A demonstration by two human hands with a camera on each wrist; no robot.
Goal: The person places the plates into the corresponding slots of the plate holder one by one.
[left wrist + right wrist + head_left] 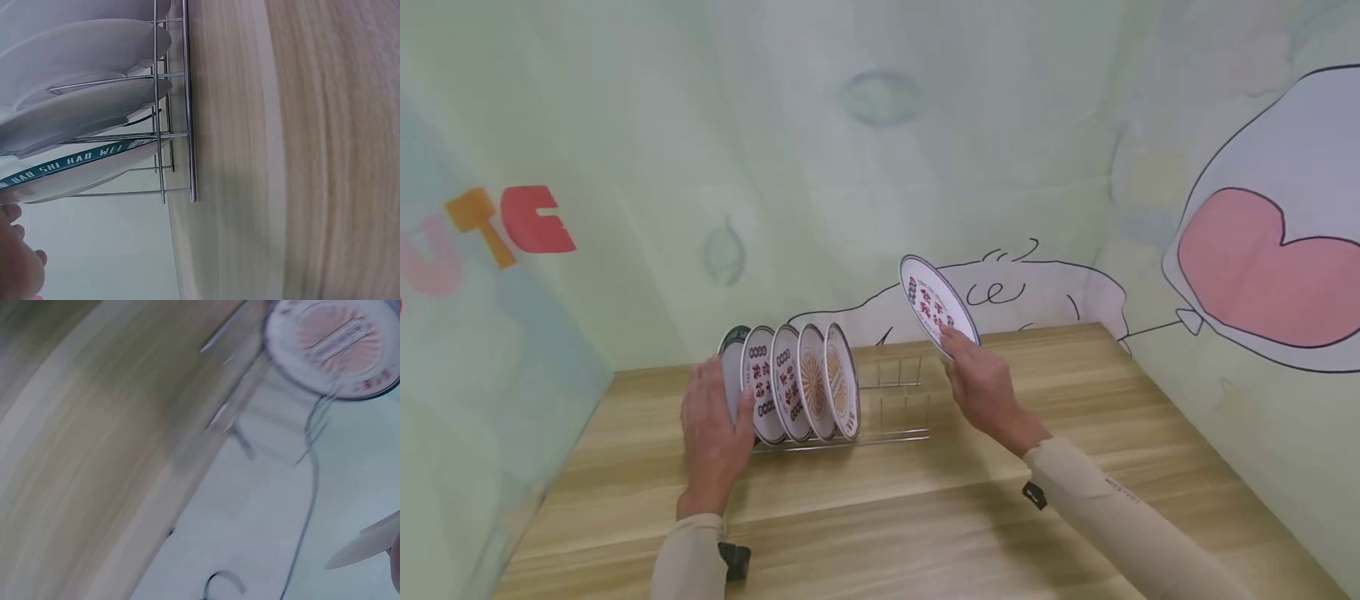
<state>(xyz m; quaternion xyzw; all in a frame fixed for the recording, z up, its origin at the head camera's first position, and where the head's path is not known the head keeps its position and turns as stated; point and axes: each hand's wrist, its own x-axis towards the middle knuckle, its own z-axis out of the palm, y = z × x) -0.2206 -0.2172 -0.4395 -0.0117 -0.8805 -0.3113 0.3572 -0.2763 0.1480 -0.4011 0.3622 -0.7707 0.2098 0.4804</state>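
Observation:
In the head view, a wire dish rack [895, 435] holds several patterned plates standing on edge in its left part. My left hand [711, 425] is at the row's left end, fingers fairly straight, against the dark-rimmed leftmost plate [733, 379]. The left wrist view shows that plate's green lettered rim [75, 164] beside part of the hand [19, 259]. Off to the right, my right hand [988, 387] grips the lower edge of a white plate [936, 302] with red characters, held tilted above the table. Only a sliver of this plate [362, 547] appears in the right wrist view.
The rack's right part shows bare wires [906, 371]. Beneath it lies a wood-grain table [880, 517], with a printed cloth wall [805, 183] close behind and at both sides. The rightmost racked plate [842, 382] bears an orange pattern.

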